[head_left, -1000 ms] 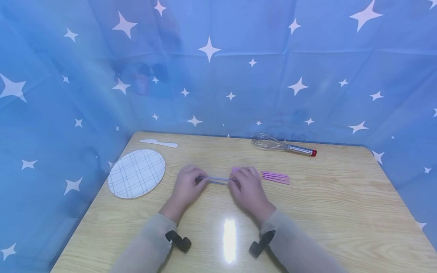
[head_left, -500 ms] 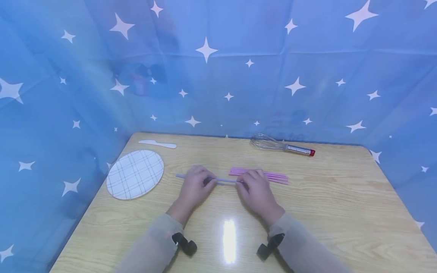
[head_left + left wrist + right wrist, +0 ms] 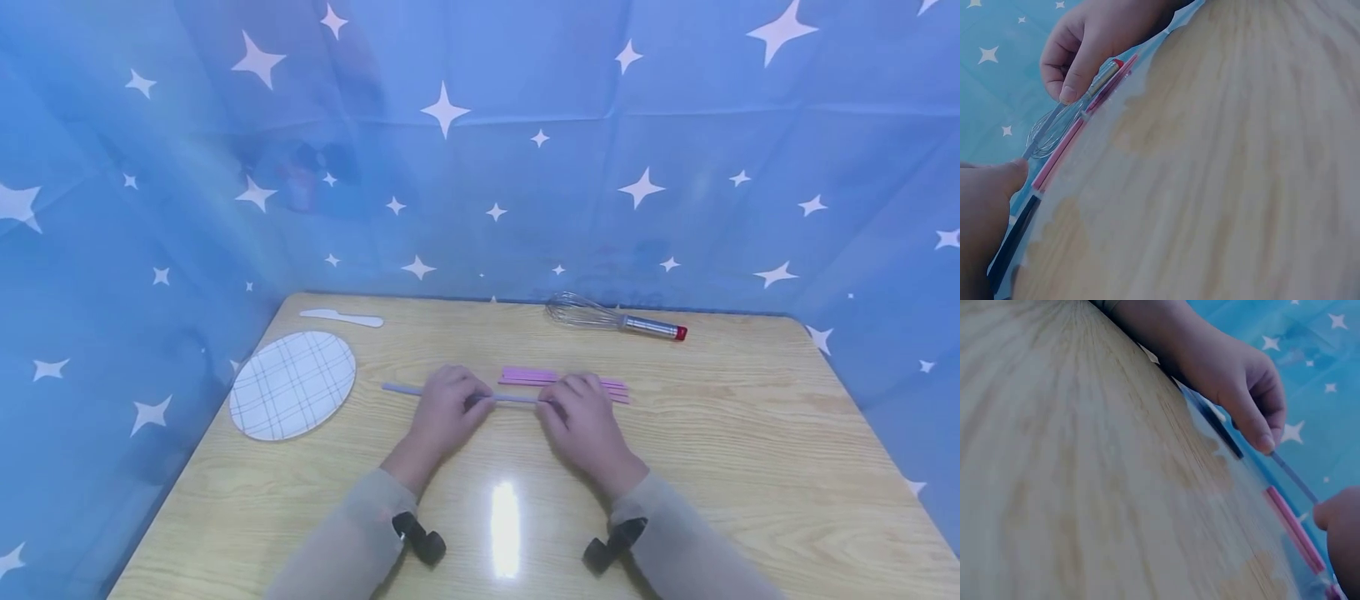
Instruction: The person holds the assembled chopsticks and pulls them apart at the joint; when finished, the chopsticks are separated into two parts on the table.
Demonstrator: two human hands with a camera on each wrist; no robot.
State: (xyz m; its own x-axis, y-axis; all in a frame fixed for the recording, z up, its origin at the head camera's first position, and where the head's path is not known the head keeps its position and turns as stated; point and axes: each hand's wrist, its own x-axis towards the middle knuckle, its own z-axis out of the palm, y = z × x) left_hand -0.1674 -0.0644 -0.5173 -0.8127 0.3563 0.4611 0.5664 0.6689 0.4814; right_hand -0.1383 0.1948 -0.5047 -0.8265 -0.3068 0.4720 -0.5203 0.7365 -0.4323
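Note:
Both hands hold a thin bluish-grey stick (image 3: 517, 399) level between them. My left hand (image 3: 450, 408) pinches it between thumb and curled fingers at the left. At its right end my right hand (image 3: 585, 421) pinches it the same way. In the left wrist view the held stick (image 3: 1044, 130) slants above the tabletop. A similar stick part (image 3: 401, 388) shows left of my left hand; whether it belongs to the held stick I cannot tell. Just behind the hands lie several pink sticks (image 3: 525, 375), partly hidden by my right hand.
A checked oval plate (image 3: 292, 387) lies on the left of the wooden table (image 3: 750, 467), with a white knife (image 3: 341, 317) behind it. A wire whisk (image 3: 615, 321) with a red end lies along the back edge. A starry blue curtain (image 3: 525, 75) hangs behind.
Both hands have moved right, still gripping the stick. A bluish-grey stick part has come into sight left of the left hand, and more of the pink sticks' left ends shows.

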